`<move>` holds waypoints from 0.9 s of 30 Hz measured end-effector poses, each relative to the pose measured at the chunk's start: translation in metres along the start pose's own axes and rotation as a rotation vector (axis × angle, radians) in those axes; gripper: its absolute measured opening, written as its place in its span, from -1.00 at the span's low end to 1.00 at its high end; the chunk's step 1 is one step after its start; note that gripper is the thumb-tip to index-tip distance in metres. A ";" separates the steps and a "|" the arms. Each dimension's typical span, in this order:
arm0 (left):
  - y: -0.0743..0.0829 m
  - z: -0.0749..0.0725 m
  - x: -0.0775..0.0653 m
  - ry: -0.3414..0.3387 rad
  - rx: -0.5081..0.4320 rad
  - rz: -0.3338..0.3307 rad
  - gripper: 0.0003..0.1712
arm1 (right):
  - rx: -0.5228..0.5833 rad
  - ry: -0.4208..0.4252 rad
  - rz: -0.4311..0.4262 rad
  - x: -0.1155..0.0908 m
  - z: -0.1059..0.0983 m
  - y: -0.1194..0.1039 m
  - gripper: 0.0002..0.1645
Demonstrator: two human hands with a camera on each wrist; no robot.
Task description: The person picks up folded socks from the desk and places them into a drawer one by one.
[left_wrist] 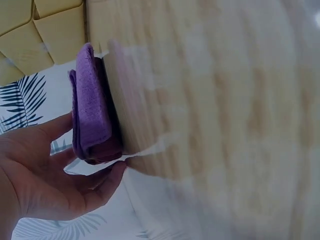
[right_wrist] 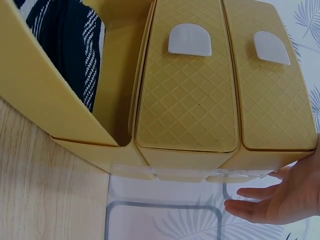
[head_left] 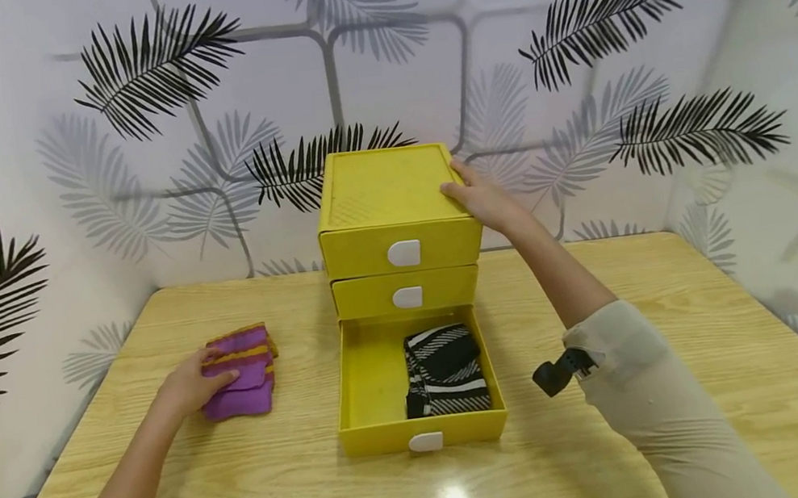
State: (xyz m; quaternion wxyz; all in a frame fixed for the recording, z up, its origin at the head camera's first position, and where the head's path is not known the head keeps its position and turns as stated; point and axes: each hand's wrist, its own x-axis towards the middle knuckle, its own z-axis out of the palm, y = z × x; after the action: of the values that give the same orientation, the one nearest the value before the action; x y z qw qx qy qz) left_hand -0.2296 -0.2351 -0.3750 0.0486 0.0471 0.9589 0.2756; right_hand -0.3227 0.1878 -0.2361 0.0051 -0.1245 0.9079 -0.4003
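On the left of the table lies a folded pair of purple socks with orange stripes. My left hand holds its left side, thumb over the top; in the left wrist view the fingers curl round the end of the purple bundle. A yellow three-drawer box stands in the middle, its bottom drawer pulled out. Inside that drawer, on the right, is a folded black-and-white patterned fabric bundle. My right hand rests on the box's top right edge, fingers extended along the side in the right wrist view.
The upper drawer and middle drawer are closed, each with a white tab. A leaf-patterned curtain hangs behind and beside the wooden table.
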 end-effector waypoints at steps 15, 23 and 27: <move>-0.004 0.000 0.018 -0.215 -0.513 -0.116 -0.47 | 0.016 0.002 -0.008 -0.001 -0.002 0.000 -0.24; -0.022 -0.004 0.020 -0.323 -0.887 -0.159 -0.50 | 0.008 0.007 0.002 0.000 0.000 -0.001 -0.23; -0.019 -0.005 0.017 -0.285 -0.848 -0.136 -0.28 | 0.000 0.011 0.009 -0.001 -0.001 0.000 -0.23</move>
State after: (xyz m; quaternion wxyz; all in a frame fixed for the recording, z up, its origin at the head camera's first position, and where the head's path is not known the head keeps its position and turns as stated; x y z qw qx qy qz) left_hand -0.2482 -0.2522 -0.3822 0.2132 -0.0028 0.7460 0.6309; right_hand -0.3219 0.1884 -0.2354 0.0021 -0.1181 0.9086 -0.4007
